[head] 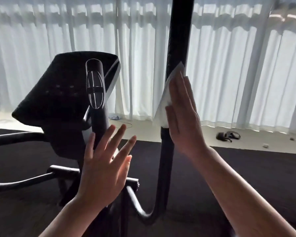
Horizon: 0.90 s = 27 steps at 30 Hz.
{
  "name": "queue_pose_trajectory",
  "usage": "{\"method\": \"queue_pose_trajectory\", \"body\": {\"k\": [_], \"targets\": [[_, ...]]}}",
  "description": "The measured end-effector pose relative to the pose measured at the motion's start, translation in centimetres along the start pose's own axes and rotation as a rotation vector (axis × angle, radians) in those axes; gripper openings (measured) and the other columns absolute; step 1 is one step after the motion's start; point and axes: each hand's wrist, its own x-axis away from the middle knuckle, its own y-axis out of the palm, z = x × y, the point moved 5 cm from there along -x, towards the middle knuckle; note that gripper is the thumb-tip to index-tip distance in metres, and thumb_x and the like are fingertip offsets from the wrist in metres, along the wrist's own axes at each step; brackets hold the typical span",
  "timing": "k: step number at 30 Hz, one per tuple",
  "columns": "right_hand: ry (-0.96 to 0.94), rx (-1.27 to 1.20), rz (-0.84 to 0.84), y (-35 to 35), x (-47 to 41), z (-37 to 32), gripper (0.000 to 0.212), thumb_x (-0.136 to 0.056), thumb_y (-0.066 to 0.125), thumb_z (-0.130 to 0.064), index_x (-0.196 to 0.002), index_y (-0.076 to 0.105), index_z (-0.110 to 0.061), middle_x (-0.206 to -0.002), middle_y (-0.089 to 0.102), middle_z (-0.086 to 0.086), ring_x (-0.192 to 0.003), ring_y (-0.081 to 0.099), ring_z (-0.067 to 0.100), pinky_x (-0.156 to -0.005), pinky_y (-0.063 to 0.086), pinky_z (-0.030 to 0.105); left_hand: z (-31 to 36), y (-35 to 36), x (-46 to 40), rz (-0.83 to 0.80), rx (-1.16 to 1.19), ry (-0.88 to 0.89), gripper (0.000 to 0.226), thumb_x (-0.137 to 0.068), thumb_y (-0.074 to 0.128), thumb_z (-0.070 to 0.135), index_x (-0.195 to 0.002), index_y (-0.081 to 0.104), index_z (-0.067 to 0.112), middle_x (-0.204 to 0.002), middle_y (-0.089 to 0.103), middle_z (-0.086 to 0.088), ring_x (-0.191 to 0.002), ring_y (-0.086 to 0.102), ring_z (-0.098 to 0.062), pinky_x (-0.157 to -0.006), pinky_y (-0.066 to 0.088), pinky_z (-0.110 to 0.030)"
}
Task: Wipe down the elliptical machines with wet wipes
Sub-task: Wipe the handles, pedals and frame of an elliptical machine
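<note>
A black elliptical machine fills the view, its console [58, 93] at the left and a shorter grip post with a shiny sensor [94, 89] beside it. A tall black handlebar pole [178, 40] rises right of centre. My right hand [183, 117], fingers straight, presses a white wet wipe [166, 98] flat against that pole. My left hand [104, 168] hovers with fingers spread and holds nothing, in front of the shorter post.
White curtains [237, 74] cover the windows behind. A pair of dark sandals [228, 135] lies on the pale floor at the right, and small scraps [265, 145] lie nearby. A dark mat [246, 161] lies under the machine. Curved black bars [15, 135] extend left.
</note>
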Motion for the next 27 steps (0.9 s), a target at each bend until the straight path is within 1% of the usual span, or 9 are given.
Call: {"method": "queue_pose_trajectory", "body": {"k": [3, 6, 8, 10, 13, 17, 20, 25, 27], "targets": [[0.032, 0.018, -0.038, 1.7, 6.7, -1.0, 0.061, -0.098, 0.037, 0.006, -0.152, 0.010, 0.001, -0.162, 0.003, 0.012, -0.151, 0.007, 0.034, -0.122, 0.011, 0.039, 0.0, 0.6, 2.0, -0.008, 0.032, -0.068, 0.052, -0.093, 0.048, 0.025, -0.144, 0.042, 0.021, -0.157, 0.031, -0.009, -0.150, 0.019, -0.027, -0.122, 0.005, -0.049], [-0.026, 0.212, -0.120, 4.2, 14.6, -2.0, 0.052, -0.105, 0.027, -0.014, -0.155, 0.013, -0.012, -0.165, -0.002, 0.000, -0.152, 0.003, 0.026, -0.123, 0.011, 0.035, 0.5, 1.2, 3.4, -0.032, 0.052, -0.077, 0.054, -0.093, 0.046, 0.024, -0.146, 0.037, 0.021, -0.158, 0.028, -0.011, -0.152, 0.009, -0.026, -0.122, 0.004, -0.051], [-0.152, 0.364, -0.240, 5.0, 18.9, -2.2, 0.050, -0.105, 0.029, -0.018, -0.153, 0.021, -0.008, -0.164, 0.011, 0.002, -0.151, 0.008, 0.023, -0.122, 0.016, 0.035, 0.6, 1.3, 4.0, -0.043, 0.063, -0.071, 0.053, -0.094, 0.044, 0.024, -0.147, 0.036, 0.021, -0.158, 0.026, -0.010, -0.153, 0.006, -0.025, -0.123, 0.004, -0.051], [-0.333, 0.493, -0.364, 4.5, 20.0, -2.3, 0.046, -0.102, 0.038, -0.021, -0.146, 0.039, -0.008, -0.156, 0.036, 0.001, -0.149, 0.019, 0.018, -0.121, 0.022, 0.035, 0.6, 1.4, 4.7, -0.049, 0.073, -0.066, 0.052, -0.095, 0.044, 0.023, -0.146, 0.037, 0.020, -0.158, 0.027, -0.010, -0.153, 0.005, -0.023, -0.123, 0.003, -0.049], [-0.551, 0.714, -0.412, 2.7, 15.2, -1.8, 0.038, -0.101, 0.041, -0.029, -0.132, 0.055, -0.012, -0.142, 0.054, 0.002, -0.139, 0.036, 0.018, -0.122, 0.012, 0.036, 0.8, 1.8, 6.0, -0.062, 0.060, -0.047, 0.051, -0.095, 0.045, 0.023, -0.145, 0.039, 0.019, -0.157, 0.029, -0.011, -0.153, 0.003, -0.023, -0.123, 0.003, -0.048], [-0.618, 0.792, -0.295, 1.6, 8.3, 0.0, 0.032, -0.102, 0.039, -0.026, -0.109, 0.064, -0.008, -0.128, 0.065, 0.011, -0.131, 0.044, 0.025, -0.120, 0.010, 0.039, 1.5, 2.7, 7.9, -0.087, 0.094, -0.044, 0.049, -0.096, 0.047, 0.021, -0.144, 0.041, 0.019, -0.157, 0.026, -0.007, -0.153, 0.002, -0.021, -0.123, 0.004, -0.049], [-0.610, 0.722, -0.318, 2.5, 9.9, -0.2, 0.030, -0.100, 0.038, -0.023, -0.099, 0.064, -0.008, -0.114, 0.070, 0.011, -0.131, 0.046, 0.028, -0.120, 0.010, 0.039, 2.1, 3.4, 10.1, -0.139, 0.176, -0.086, 0.049, -0.095, 0.048, 0.021, -0.144, 0.042, 0.019, -0.159, 0.024, -0.007, -0.153, 0.006, -0.021, -0.123, 0.008, -0.046], [-0.663, 0.792, -0.542, 5.8, 19.4, -1.2, 0.031, -0.092, 0.042, -0.024, -0.082, 0.070, -0.018, -0.095, 0.072, -0.001, -0.129, 0.047, 0.020, -0.124, 0.003, 0.039, 3.5, 4.4, 14.2, -0.215, 0.277, -0.190, 0.048, -0.096, 0.046, 0.022, -0.144, 0.041, 0.022, -0.159, 0.025, -0.006, -0.152, 0.010, -0.021, -0.124, 0.008, -0.043], [-0.746, 0.879, -0.669, 6.9, 22.6, -1.7, 0.014, -0.085, 0.058, -0.026, -0.080, 0.070, -0.022, -0.096, 0.072, -0.004, -0.129, 0.048, 0.019, -0.124, 0.004, 0.041, 3.8, 4.5, 15.6, -0.254, 0.310, -0.230, 0.048, -0.096, 0.045, 0.023, -0.144, 0.041, 0.022, -0.159, 0.025, -0.006, -0.152, 0.010, -0.021, -0.124, 0.006, -0.042]]}}
